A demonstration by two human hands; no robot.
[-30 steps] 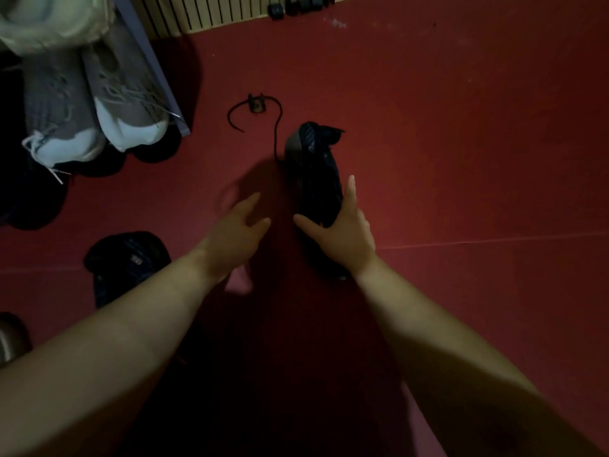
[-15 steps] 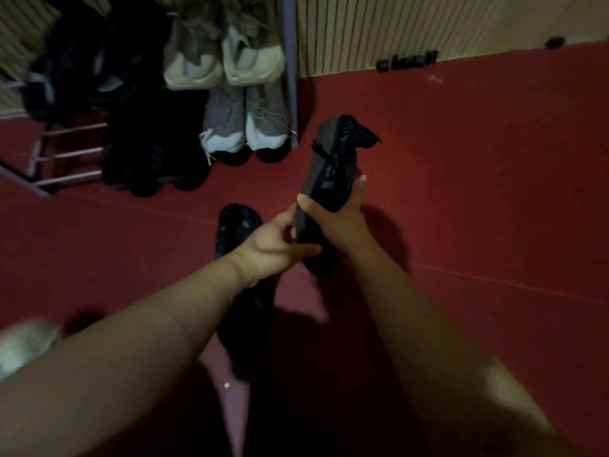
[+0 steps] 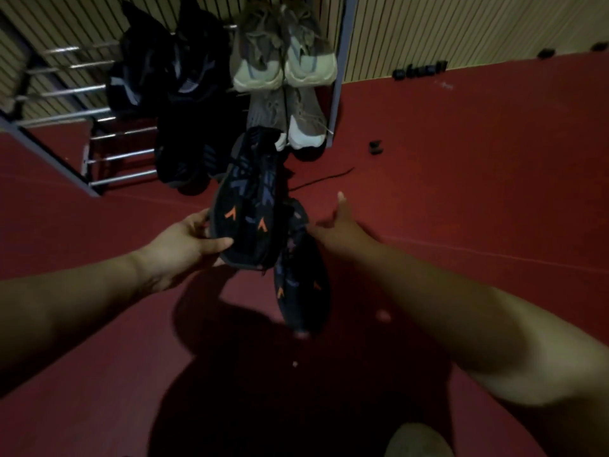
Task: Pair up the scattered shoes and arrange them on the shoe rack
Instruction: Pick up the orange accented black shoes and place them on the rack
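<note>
My left hand grips a black shoe with orange marks by its toe end and holds it off the red floor, heel towards the shoe rack. Its matching black shoe lies on the floor just right of and below it. My right hand is at that shoe's heel with the thumb sticking up. Its fingertips are hidden behind the heel. The rack holds black shoes, a beige pair, a grey pair and another black pair.
A black cord and a small black object lie on the red floor right of the rack. A slatted wall runs behind. A pale shoe toe shows at the bottom edge.
The black shoe went up from the floor in my right hand and passed to my left hand. My right hand let go and moved to the second black shoe. The view swung towards the rack.
</note>
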